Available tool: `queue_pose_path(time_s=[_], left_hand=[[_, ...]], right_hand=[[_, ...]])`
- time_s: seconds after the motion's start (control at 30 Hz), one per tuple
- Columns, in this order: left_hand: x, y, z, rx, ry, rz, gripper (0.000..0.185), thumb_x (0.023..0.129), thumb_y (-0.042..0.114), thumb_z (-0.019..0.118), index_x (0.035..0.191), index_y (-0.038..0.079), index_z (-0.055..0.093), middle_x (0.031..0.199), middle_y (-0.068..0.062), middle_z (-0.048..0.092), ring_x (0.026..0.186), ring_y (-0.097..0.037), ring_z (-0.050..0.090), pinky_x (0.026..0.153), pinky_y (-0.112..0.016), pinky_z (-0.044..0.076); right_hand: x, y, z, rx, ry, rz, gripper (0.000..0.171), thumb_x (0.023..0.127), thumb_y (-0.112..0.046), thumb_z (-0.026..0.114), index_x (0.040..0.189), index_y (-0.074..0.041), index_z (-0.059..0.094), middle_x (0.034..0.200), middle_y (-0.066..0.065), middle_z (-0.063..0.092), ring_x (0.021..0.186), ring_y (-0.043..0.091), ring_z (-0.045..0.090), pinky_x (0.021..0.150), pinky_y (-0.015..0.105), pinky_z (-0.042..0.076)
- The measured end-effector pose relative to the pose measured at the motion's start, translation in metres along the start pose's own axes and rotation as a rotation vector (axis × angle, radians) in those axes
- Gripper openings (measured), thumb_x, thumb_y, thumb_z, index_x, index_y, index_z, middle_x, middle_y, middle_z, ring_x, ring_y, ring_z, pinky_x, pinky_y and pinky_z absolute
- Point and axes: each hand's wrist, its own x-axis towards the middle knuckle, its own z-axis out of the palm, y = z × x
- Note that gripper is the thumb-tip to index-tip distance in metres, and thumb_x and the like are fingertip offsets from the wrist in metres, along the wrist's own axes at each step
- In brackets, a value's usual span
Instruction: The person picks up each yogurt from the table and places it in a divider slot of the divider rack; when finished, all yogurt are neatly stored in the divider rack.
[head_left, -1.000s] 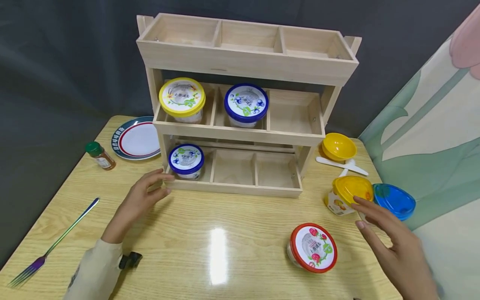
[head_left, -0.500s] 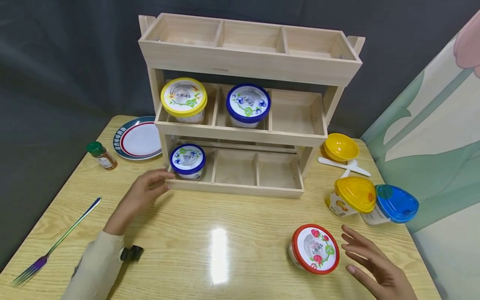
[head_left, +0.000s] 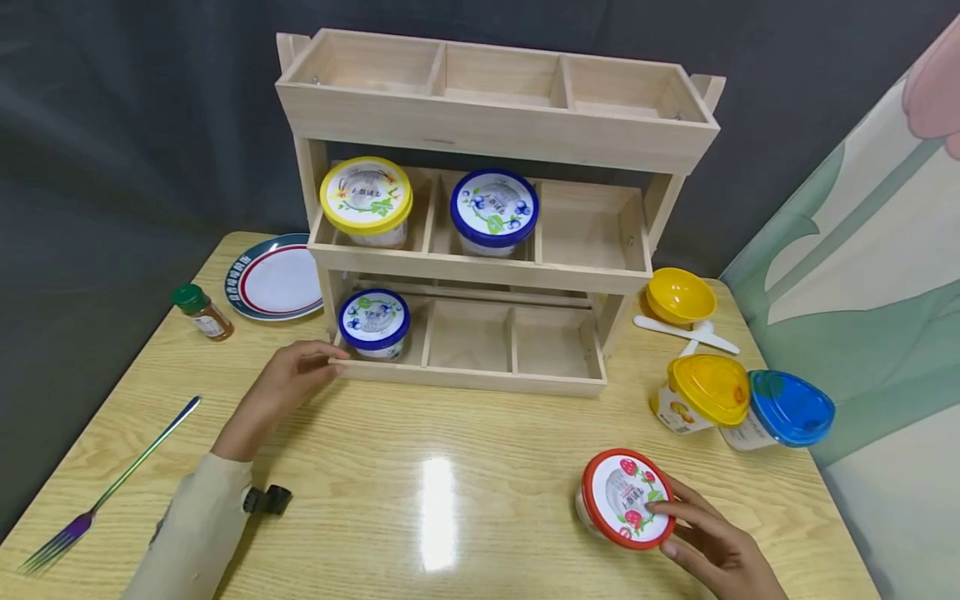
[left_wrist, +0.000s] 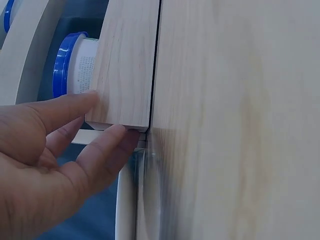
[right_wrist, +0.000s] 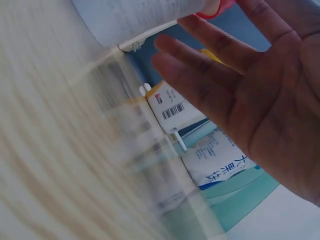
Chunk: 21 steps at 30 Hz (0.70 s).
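Red-lidded tub [head_left: 628, 498] is sitting on the table [head_left: 337, 508], just left of my nearer right hand [head_left: 731, 550]; I'm reading fingers apart, touching its lid, wrist view blurry; left hand [head_left: 287, 379] is gripping rack [head_left: 480, 271]

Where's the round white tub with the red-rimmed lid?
In the head view, lower right: the red-rimmed tub is on the wooden table, the right hand at its edge, nearer the person than the tabletop yellow-lidded tub.
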Motion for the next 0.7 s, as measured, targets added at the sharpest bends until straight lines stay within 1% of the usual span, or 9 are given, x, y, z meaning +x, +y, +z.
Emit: queue_pose_path(time_s=[0.03, 0.1, 0.2, 0.23, 0.3, 0.37, 0.47, 0.57, 0.7], left_hand=[[0.000, -0.001, 0.000, -0.003, 0.000, -0.006, 0.030, 0.111, 0.012, 0.064, 0.135, -0.004, 0.068, 0.154, -0.027, 0.054, 0.138, -0.046, 0.055, 0.113, -0.061, 0.045], [0.001, -0.001, 0.000, -0.001, 0.004, -0.014, 0.030, 0.111, 0.014, 0.064, 0.135, -0.004, 0.069, 0.152, -0.026, 0.056, 0.134, -0.042, 0.058, 0.108, -0.049, 0.048], [0.001, -0.002, 0.000, 0.000, 0.006, -0.010, 0.030, 0.111, 0.014, 0.065, 0.134, -0.004, 0.069, 0.149, -0.025, 0.058, 0.130, -0.036, 0.060, 0.101, -0.034, 0.049], [0.001, -0.002, -0.001, 0.001, 0.008, -0.008, 0.029, 0.111, 0.013, 0.065, 0.134, -0.004, 0.069, 0.149, -0.024, 0.058, 0.129, -0.035, 0.060, 0.099, -0.030, 0.049], [0.000, -0.002, -0.001, 0.000, 0.010, 0.006, 0.029, 0.111, 0.012, 0.064, 0.134, -0.005, 0.069, 0.148, -0.025, 0.058, 0.129, -0.036, 0.060, 0.097, -0.028, 0.049], [0.000, -0.002, 0.000, -0.003, 0.009, 0.008, 0.029, 0.111, 0.011, 0.063, 0.134, -0.006, 0.069, 0.148, -0.026, 0.058, 0.131, -0.037, 0.059, 0.100, -0.031, 0.049], [-0.001, -0.003, 0.001, -0.017, 0.004, 0.006, 0.029, 0.112, 0.009, 0.062, 0.135, -0.007, 0.067, 0.151, -0.028, 0.055, 0.135, -0.042, 0.057, 0.108, -0.043, 0.049], [-0.001, -0.003, 0.001, -0.033, 0.000, -0.005, 0.029, 0.112, 0.009, 0.060, 0.136, -0.007, 0.066, 0.152, -0.028, 0.054, 0.140, -0.044, 0.054, 0.115, -0.053, 0.045], [0.000, -0.004, 0.000, -0.044, -0.002, -0.002, 0.030, 0.113, 0.010, 0.059, 0.136, -0.008, 0.066, 0.153, -0.029, 0.054, 0.142, -0.046, 0.052, 0.117, -0.057, 0.041]], right_hand=[[0.000, 0.001, 0.001, 0.016, 0.001, -0.002, 0.042, 0.099, 0.019, 0.064, 0.137, 0.003, 0.069, 0.154, -0.030, 0.047, 0.128, -0.012, 0.051, 0.093, 0.019, 0.057], [-0.001, 0.003, 0.002, 0.041, 0.007, -0.002, 0.043, 0.098, 0.020, 0.065, 0.137, 0.003, 0.069, 0.153, -0.030, 0.049, 0.127, -0.012, 0.053, 0.092, 0.020, 0.058], [-0.001, 0.003, 0.004, 0.079, 0.009, -0.005, 0.044, 0.096, 0.021, 0.065, 0.137, 0.003, 0.069, 0.153, -0.029, 0.051, 0.126, -0.010, 0.056, 0.091, 0.021, 0.059], [0.000, 0.002, 0.004, 0.088, 0.008, -0.009, 0.044, 0.096, 0.021, 0.066, 0.137, 0.004, 0.069, 0.153, -0.029, 0.051, 0.125, -0.009, 0.057, 0.090, 0.022, 0.060], [0.001, 0.002, 0.005, 0.096, 0.008, -0.014, 0.045, 0.095, 0.022, 0.066, 0.136, 0.004, 0.069, 0.152, -0.029, 0.052, 0.124, -0.008, 0.058, 0.089, 0.023, 0.061], [0.001, 0.001, 0.004, 0.098, 0.011, -0.018, 0.046, 0.095, 0.023, 0.066, 0.136, 0.003, 0.070, 0.152, -0.028, 0.053, 0.123, -0.007, 0.060, 0.088, 0.024, 0.061], [0.002, -0.002, 0.004, 0.100, 0.017, -0.030, 0.046, 0.094, 0.024, 0.067, 0.135, 0.003, 0.070, 0.152, -0.028, 0.053, 0.122, -0.006, 0.061, 0.087, 0.025, 0.062], [0.003, -0.005, 0.004, 0.110, 0.032, -0.051, 0.047, 0.092, 0.026, 0.067, 0.133, 0.004, 0.070, 0.151, -0.025, 0.055, 0.121, -0.003, 0.064, 0.086, 0.026, 0.063], [0.005, -0.014, 0.003, 0.129, 0.081, -0.076, 0.047, 0.089, 0.029, 0.067, 0.130, 0.007, 0.070, 0.150, -0.022, 0.058, 0.119, -0.002, 0.067, 0.085, 0.025, 0.062]])
